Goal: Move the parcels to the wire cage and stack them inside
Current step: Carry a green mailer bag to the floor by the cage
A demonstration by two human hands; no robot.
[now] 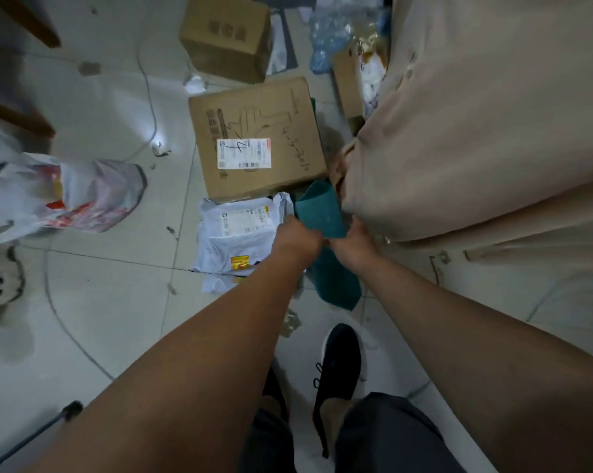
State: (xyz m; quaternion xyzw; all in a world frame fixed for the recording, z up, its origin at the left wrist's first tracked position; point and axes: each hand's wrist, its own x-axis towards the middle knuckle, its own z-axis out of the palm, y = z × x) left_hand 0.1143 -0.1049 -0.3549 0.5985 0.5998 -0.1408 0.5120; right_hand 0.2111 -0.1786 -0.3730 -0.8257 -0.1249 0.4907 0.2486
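Your left hand [299, 238] and right hand [351, 244] grip the teal parcel [320, 213]; the cardboard box [257, 138] and white mailer [240, 233] lie on the floor [100, 302]; wire cage unseen; most work likely remains.

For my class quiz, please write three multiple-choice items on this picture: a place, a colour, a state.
1. Where is the white mailer? A on the floor beside the labelled box; B inside a cage; C on a shoe.
2. What colour is the held parcel? A red; B teal; C yellow.
3. What do the left hand and right hand do? A both hang open; B both grip the parcel; C one points.
Key: 1 A, it lies by the box's near edge; 2 B, its wrap is teal; 3 B, both hands clasp it.
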